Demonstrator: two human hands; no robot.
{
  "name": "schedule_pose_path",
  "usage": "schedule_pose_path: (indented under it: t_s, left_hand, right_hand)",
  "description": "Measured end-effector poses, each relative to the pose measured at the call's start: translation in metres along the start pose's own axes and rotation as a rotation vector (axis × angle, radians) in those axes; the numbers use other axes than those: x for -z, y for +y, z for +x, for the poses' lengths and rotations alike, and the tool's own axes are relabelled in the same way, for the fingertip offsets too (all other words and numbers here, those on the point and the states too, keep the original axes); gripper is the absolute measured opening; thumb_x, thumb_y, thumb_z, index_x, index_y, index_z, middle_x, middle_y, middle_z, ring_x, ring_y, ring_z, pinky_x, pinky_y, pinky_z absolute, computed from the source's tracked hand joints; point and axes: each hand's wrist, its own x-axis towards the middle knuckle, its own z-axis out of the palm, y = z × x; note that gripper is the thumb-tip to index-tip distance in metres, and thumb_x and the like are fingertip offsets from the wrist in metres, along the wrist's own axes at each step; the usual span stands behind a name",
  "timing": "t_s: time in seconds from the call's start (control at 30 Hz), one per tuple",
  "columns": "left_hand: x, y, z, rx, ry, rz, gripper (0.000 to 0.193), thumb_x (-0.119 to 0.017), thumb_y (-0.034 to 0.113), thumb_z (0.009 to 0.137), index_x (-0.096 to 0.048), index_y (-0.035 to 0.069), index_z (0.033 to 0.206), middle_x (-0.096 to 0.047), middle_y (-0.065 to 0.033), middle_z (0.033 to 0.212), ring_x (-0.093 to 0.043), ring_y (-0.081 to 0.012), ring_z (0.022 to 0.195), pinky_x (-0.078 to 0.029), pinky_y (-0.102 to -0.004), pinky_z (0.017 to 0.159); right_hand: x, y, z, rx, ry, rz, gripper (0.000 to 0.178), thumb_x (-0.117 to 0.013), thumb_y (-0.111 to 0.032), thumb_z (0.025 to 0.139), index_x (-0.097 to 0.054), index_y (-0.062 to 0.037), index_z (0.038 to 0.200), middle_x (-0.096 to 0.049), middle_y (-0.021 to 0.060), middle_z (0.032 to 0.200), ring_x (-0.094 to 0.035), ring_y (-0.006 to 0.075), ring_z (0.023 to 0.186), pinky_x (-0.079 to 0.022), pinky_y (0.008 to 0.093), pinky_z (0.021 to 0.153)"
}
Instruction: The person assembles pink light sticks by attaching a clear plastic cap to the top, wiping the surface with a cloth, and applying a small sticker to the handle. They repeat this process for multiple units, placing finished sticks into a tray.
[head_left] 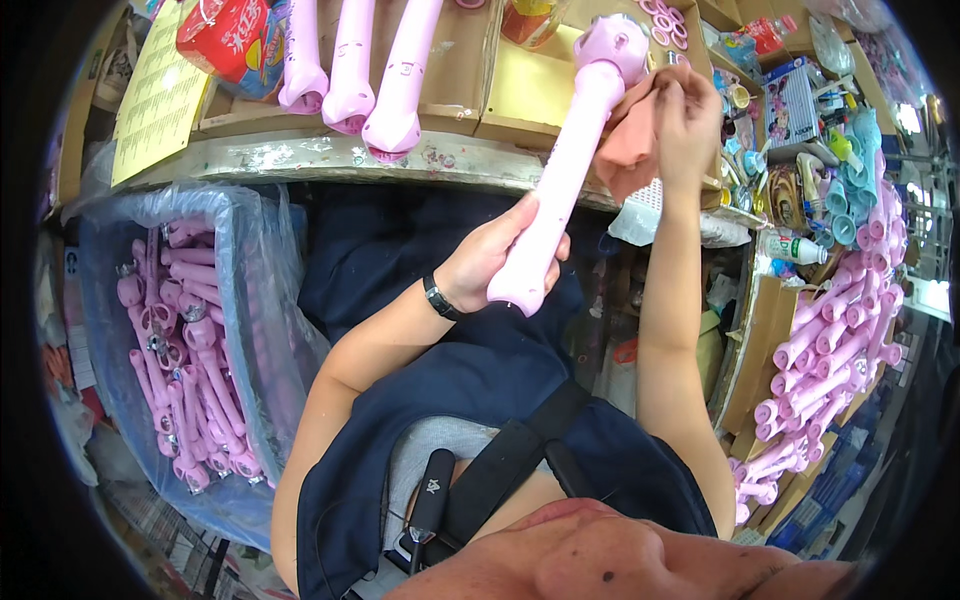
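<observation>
Pink wand, head view: held aslant at upper centre of the frame, round head up, flared end low. Left hand closed around the lower shaft, thumb along the near side. Right hand pinches a crumpled orange cloth beside the head; whether the cloth presses on it, I cannot tell from where I stand.

Handling, judged by eye: likely light, hollow, stiff plastic; smooth gloss suggests some slip and easy scuffing. Best hold appears to be the shaft, leaving the head free. The cloth looks soft and limp.

Containers noted:
- Left of frame: bin lined with bluish clear film, holding a jumbled heap of pink pieces, several with silvery parts.
- Upper left: three more pink shafts side by side, lower ends hanging over the bench edge.
- Top centre: cardboard tray with a yellow sheet inside; pink rings lie to its right.
- Right of frame: cardboard box beside stacked pink tubes, mostly lying lengthwise; box depth unclear. White bottle just above.
</observation>
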Motion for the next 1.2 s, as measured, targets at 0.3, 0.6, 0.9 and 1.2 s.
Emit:
schedule_pose_path:
  t_s: [0.3, 0.6, 0.9, 1.2]
  left_hand:
    - [-0.026, -0.020, 0.010, -0.457, 0.239, 1.429, 0.084, -0.062, 0.019, 0.083, -0.007, -0.003, 0.143, -0.040, -0.0290, 0.129, -0.047, -0.0346, 0.116, -0.038, -0.0363, 0.099]
    - [0.004, -0.010, -0.021, -0.592, 0.421, 1.287, 0.023, -0.057, 0.009, 0.088, -0.057, 0.000, 0.110, -0.057, -0.0098, 0.104, -0.056, -0.0187, 0.098, -0.045, -0.0283, 0.087]
    - [-0.018, 0.024, -0.018, -0.591, 0.149, 0.543, 0.071, -0.065, 0.021, 0.086, -0.021, 0.003, 0.139, -0.049, -0.0117, 0.125, -0.050, -0.0200, 0.114, -0.040, -0.0349, 0.097]
    - [-0.041, 0.038, -0.031, -0.855, 0.160, 0.459, 0.101, -0.074, 0.031, 0.078, -0.002, 0.012, 0.146, -0.027, -0.0094, 0.143, -0.032, -0.0205, 0.130, -0.029, -0.0368, 0.106]
  right_hand:
    - [-0.027, -0.052, -0.124, -0.416, -0.153, 0.579, 0.059, -0.060, -0.008, 0.087, -0.026, -0.0004, 0.135, -0.042, 0.0130, 0.127, -0.051, 0.0180, 0.106, -0.045, 0.0314, 0.089]
    - [-0.018, -0.044, -0.163, -0.524, -0.334, 0.871, 0.050, -0.068, -0.012, 0.074, -0.042, 0.0002, 0.115, -0.056, 0.0090, 0.088, -0.059, 0.0139, 0.066, -0.050, 0.0260, 0.057]
    - [-0.027, -0.061, -0.172, -0.645, -0.968, 1.249, 0.054, -0.070, -0.022, 0.075, -0.043, 0.0028, 0.115, -0.057, 0.0114, 0.074, -0.057, 0.0156, 0.055, -0.048, 0.0245, 0.052]
    - [-0.033, -0.055, -0.175, -0.928, -1.298, 1.730, 0.053, -0.067, -0.041, 0.080, -0.046, 0.0018, 0.103, -0.052, 0.0124, 0.064, -0.053, 0.0191, 0.047, -0.046, 0.0274, 0.043]
